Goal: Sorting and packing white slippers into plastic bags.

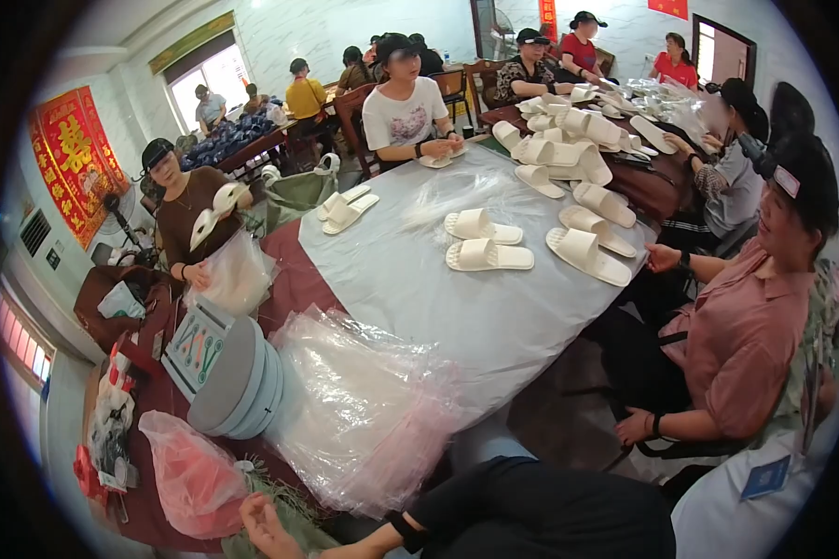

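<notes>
Bright window (205, 79) daylight; fisheye bends edges, dark rim, faces perhaps blurred.

Open stretch of grey table cover (419, 298) at centre, passable from near side. Blocked near edge by heap of clear plastic bags (364, 410) & stack of grey round lids (242, 391) just left of it. Far side crowded w/ white slippers (488, 254); seated co-workers along right rim.

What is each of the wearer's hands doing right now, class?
Left hand: open, holding nothing, resting near the pink plastic bag.
Right hand: not in view.
</notes>
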Tool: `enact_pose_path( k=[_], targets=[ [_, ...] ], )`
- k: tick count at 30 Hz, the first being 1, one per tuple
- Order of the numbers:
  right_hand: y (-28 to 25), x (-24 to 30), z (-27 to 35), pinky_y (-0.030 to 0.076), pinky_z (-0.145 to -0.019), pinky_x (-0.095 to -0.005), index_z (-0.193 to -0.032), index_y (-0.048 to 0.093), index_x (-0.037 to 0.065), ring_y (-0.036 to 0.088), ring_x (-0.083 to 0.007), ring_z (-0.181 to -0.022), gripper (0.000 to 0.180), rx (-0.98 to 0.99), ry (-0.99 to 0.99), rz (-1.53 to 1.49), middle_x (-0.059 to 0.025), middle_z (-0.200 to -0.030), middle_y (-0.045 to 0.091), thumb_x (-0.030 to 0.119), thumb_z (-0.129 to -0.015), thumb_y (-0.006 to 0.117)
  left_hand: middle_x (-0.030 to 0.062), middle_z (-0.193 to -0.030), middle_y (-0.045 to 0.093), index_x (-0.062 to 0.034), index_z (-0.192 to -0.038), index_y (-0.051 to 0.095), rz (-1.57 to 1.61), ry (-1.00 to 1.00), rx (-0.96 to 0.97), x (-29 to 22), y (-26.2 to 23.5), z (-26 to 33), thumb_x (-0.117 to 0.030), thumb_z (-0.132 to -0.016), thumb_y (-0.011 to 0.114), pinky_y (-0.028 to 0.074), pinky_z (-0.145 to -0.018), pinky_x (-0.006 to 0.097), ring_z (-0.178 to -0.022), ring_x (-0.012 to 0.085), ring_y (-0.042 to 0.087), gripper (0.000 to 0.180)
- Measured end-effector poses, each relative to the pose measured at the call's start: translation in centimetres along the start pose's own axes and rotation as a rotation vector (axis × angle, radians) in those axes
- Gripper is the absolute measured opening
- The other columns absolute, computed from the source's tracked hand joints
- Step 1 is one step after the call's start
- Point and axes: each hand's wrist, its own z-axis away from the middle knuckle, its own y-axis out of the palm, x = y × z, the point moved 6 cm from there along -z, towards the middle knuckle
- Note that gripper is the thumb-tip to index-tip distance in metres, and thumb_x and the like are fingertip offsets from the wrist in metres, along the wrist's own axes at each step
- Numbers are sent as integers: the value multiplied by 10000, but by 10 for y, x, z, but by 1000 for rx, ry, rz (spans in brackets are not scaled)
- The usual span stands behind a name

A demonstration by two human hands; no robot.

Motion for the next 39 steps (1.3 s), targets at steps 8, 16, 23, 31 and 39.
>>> enact_pose_path(
  k=[8, 16, 23, 31, 39],
  targets=[
    [-32, 23, 33, 513, -666, -322, -1110, 559, -24, 622, -188, -819, 342, -50, 11, -62, -125, -934, 642, 105, -813, 667, 96, -913, 600, -30, -992, 541, 1172, -491, 182, -19, 66, -3, -254, -958, 437, 457, -730, 289, -809, 175, 559, 250],
    [-27, 29, 40, 448, -862, -322, -1316, 385, -2, 516, -176, -1048, 604, 112, -129, -377, -80, -1190, 535, 206, -832, 679, 80, -855, 558, -76, -914, 555, 1532, -636, 331, -33, 68, -2, -277, -929, 462, 423, -669, 302, -735, 191, 501, 222],
    [-56, 15, 40, 486, -757, -315, -1295, 419, 64, 546, -132, -882, 484, 11, -208, -378, -13, -1057, 524, 354, -920, 516, 91, -840, 487, -37, -922, 452, 1851, -534, 525, -53, 83, -22, -335, -968, 352, 388, -634, 311, -686, 192, 442, 317],
    [-91, 27, 81, 413, -846, -247, -1322, 398, 31, 468, -71, -1003, 405, -302, -200, -234, 4, -1137, 530, 203, -961, 458, 17, -728, 444, -84, -819, 474, 1239, -324, 296, -74, 130, -42, -249, -954, 442, 371, -615, 257, -654, 123, 423, 216],
    [-98, 20, 91, 399, -812, -234, -1163, 490, 63, 456, -56, -926, 245, -379, -229, -416, 41, -1001, 516, 203, -964, 464, 35, -707, 417, -79, -799, 454, 1731, -573, 467, -68, 149, -50, -232, -944, 430, 346, -596, 282, -631, 147, 386, 213]
  ],
)
